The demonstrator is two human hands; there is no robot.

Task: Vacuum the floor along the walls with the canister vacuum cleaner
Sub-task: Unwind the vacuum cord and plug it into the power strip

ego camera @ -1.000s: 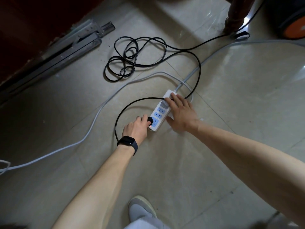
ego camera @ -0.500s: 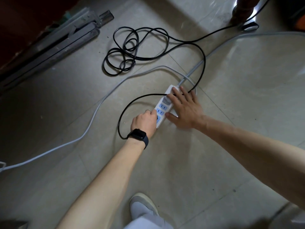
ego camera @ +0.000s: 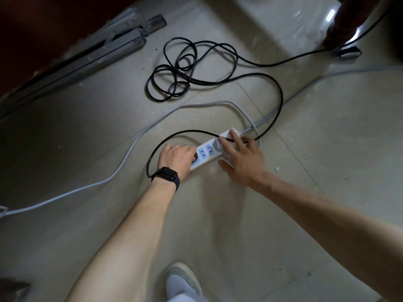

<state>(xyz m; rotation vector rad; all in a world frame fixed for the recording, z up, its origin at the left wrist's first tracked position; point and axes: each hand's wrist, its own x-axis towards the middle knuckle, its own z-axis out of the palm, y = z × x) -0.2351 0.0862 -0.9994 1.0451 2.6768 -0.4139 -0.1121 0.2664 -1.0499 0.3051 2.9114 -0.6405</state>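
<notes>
Pale floor tiles (ego camera: 316, 182) fill the view, dim toward the left, where a dark wooden wall and grey metal rails (ego camera: 91, 55) run along the edge. A grey cable (ego camera: 122, 168) crosses the floor from the left edge toward the middle. Farther back a black cord (ego camera: 174, 68) lies in loose loops, then curves round to a black plug (ego camera: 194, 156). The left hand (ego camera: 176, 160), a dark watch (ego camera: 166, 174) on its wrist, is closed around that plug, which sits at the near end of a white power strip (ego camera: 209, 152) with blue sockets. The right hand (ego camera: 244, 158) lies flat and spread on the strip's far end, fingers (ego camera: 226, 146) pressing it to the floor, gripping nothing. A grey shoe (ego camera: 182, 280) shows at the bottom. No vacuum body is in view; only its cord runs off toward the upper right, past a dark furniture leg (ego camera: 346, 18).
</notes>
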